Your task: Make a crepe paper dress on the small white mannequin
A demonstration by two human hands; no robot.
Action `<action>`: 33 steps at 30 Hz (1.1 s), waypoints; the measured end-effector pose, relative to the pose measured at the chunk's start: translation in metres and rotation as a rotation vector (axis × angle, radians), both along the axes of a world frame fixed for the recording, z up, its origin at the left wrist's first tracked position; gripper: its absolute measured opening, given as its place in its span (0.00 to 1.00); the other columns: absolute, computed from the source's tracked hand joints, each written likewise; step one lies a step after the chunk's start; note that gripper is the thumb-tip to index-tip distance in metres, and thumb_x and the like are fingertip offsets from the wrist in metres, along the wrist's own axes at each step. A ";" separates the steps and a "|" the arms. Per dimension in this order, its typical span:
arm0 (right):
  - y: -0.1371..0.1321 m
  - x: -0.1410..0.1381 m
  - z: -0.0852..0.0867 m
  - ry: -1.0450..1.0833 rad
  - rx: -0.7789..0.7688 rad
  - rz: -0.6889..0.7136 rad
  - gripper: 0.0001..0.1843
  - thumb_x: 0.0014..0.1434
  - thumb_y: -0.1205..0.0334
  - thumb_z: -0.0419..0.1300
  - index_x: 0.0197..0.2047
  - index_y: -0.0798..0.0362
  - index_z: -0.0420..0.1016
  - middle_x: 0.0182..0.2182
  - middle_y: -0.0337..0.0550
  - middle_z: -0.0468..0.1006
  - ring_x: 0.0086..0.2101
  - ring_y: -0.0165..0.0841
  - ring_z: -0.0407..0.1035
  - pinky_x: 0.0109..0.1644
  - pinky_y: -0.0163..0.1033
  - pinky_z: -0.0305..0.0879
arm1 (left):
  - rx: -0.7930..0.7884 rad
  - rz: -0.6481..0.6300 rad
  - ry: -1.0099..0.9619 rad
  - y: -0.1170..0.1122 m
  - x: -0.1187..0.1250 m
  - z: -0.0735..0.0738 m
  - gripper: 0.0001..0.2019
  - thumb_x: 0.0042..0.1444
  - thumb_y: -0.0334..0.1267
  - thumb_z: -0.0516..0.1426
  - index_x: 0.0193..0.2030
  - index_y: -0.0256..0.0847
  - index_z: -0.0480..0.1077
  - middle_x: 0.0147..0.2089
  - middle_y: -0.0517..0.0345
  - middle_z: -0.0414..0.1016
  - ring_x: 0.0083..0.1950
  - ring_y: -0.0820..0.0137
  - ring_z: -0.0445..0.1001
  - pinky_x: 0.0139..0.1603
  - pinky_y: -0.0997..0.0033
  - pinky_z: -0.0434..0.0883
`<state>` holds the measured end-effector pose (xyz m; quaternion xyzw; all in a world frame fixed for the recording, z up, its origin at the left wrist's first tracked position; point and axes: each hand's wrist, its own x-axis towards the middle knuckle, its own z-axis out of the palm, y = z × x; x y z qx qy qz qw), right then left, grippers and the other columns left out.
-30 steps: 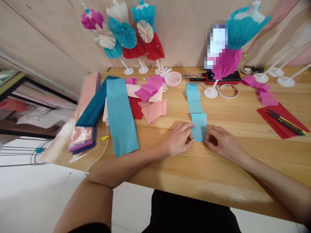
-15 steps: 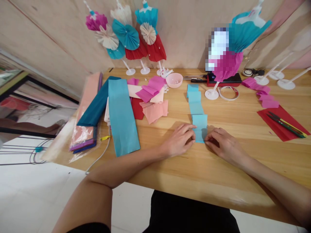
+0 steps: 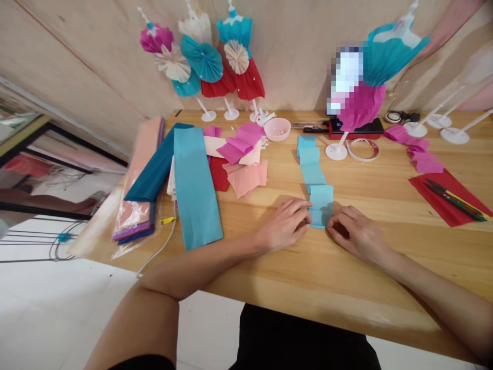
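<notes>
A strip of light blue crepe paper (image 3: pixel 313 172) lies folded in stepped layers on the wooden table (image 3: pixel 385 267), running away from me. Its thicker near end (image 3: pixel 321 205) sits between my hands. My left hand (image 3: pixel 285 225) presses against that end's left edge, fingers curled over it. My right hand (image 3: pixel 356 237) holds the right edge with its fingertips. The hands partly hide the paper's lower corners.
Left of my hands lie a wide blue crepe sheet (image 3: pixel 197 187), a teal sheet (image 3: pixel 154 169), and pink and red scraps. Paper dresses on white stands (image 3: pixel 236 56) line the far edge. A pink bowl (image 3: pixel 277 129), tape ring (image 3: pixel 362 150), and pens on red paper (image 3: pixel 454 201) lie nearby.
My hands stay at the strip's near end. The whole scene sits slightly lower and further right in the view, and no clear change shows in the paper's folds.
</notes>
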<state>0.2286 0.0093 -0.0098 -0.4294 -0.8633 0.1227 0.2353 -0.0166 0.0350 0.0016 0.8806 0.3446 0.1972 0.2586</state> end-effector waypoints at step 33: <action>0.000 -0.009 0.003 -0.006 -0.030 -0.006 0.03 0.64 0.60 0.57 0.41 0.50 0.70 0.37 0.47 0.72 0.40 0.40 0.66 0.43 0.46 0.67 | 0.270 -0.042 0.158 -0.004 0.006 -0.007 0.13 0.67 0.35 0.46 0.43 0.39 0.72 0.63 0.51 0.69 0.65 0.63 0.64 0.69 0.53 0.59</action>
